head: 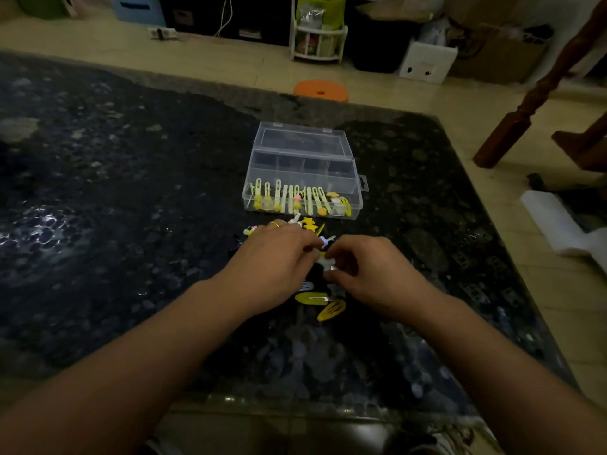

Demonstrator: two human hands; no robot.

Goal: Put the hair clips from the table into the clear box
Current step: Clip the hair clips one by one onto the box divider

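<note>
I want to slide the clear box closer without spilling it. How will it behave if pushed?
The clear box looks like thin plastic, so probably light and easy to slide on the glossy table. Its lid stands open, so a shove up there might tip it.

Your forearms are bare, no sleeves visible. Your left hand wears a gold ring, frame centre.

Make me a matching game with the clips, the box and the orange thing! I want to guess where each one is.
Things:
1. clear box
2. two yellow snap clips
3. orange stool
4. pale yellow clips

Places:
A. on the floor beyond the table
B. lined up in the box's front compartment
C. on the table, lid open, beyond the hands
D. on the table between the wrists

Pairs: 1-C, 2-D, 3-A, 4-B
</note>
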